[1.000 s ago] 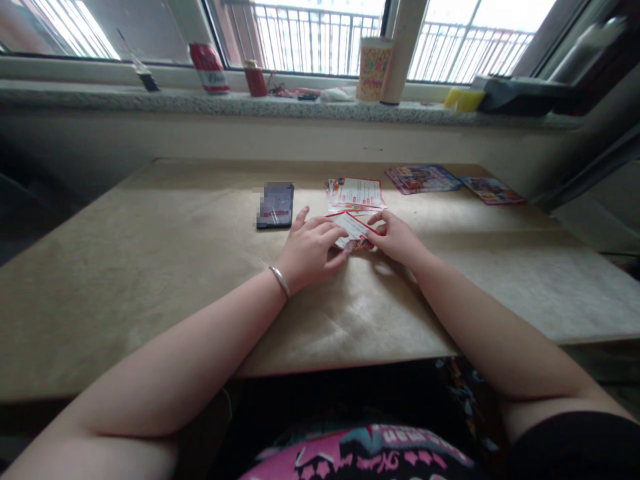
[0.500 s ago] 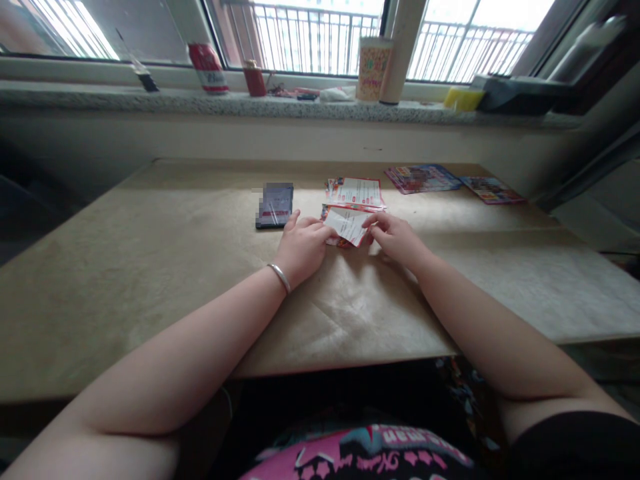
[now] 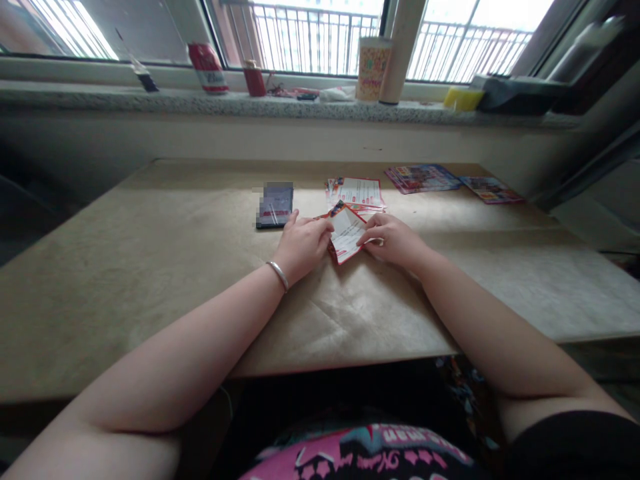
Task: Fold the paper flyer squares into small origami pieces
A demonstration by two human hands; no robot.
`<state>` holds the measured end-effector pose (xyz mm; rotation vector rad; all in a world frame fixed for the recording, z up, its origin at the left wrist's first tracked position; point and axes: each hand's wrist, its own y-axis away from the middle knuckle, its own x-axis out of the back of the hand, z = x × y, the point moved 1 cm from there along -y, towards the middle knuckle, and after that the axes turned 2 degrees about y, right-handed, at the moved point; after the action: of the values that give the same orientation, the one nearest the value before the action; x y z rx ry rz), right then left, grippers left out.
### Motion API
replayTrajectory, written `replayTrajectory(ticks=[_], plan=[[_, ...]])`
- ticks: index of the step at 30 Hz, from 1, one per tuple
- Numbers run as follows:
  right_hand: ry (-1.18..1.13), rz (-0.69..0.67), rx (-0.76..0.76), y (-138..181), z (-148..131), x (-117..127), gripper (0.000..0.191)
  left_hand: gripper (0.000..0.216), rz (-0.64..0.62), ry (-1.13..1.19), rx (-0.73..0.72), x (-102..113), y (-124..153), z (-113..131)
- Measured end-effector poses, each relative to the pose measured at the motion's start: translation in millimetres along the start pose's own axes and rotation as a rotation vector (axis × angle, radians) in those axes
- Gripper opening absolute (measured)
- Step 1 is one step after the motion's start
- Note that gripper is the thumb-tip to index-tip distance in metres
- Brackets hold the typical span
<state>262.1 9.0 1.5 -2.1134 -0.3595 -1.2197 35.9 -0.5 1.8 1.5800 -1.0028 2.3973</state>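
My left hand [image 3: 301, 244] and my right hand [image 3: 394, 241] both pinch a red-and-white printed paper [image 3: 346, 233] held partly folded just above the table [image 3: 150, 267]. The left fingers grip its left edge, the right fingers its right edge. A silver bangle circles my left wrist. Right behind the held paper lies a small stack of the same red-and-white leaflets [image 3: 359, 192].
A dark phone [image 3: 275, 205] lies just left of my left hand. Colourful leaflets [image 3: 423, 178] and another one [image 3: 491, 190] lie at the far right of the table. The window sill holds a red can [image 3: 207, 67], a paper cup [image 3: 373, 69], a yellow sponge [image 3: 463, 99].
The paper has been turned and folded up between my hands, from lying flat under my fingers to standing tilted. Both hands shifted slightly toward me.
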Motion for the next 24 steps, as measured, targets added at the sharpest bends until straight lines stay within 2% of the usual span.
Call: replayTrajectory(ticks=[4,7,11,18,24], plan=[[0.08,-0.079,0.099,-0.2,-6.5,0.8,0.015,0.026,-0.053,-0.021,-0.101,0.0,2.9,4.9],[0.104,-0.118,0.111,-0.6,-9.2,0.8,0.013,0.024,-0.07,-0.048,-0.169,-0.2,5.4,7.5],[0.123,-0.144,0.107,-1.2,-9.6,2.1,0.013,0.027,-0.084,-0.056,-0.189,-0.3,6.2,9.0],[0.175,-0.099,0.076,-2.1,-12.5,0.8,0.015,0.035,-0.126,-0.033,-0.183,1.4,4.9,11.6],[0.185,-0.021,-0.035,-3.6,-15.2,-8.5,0.02,0.04,-0.182,-0.069,-0.174,3.0,4.2,13.3]])
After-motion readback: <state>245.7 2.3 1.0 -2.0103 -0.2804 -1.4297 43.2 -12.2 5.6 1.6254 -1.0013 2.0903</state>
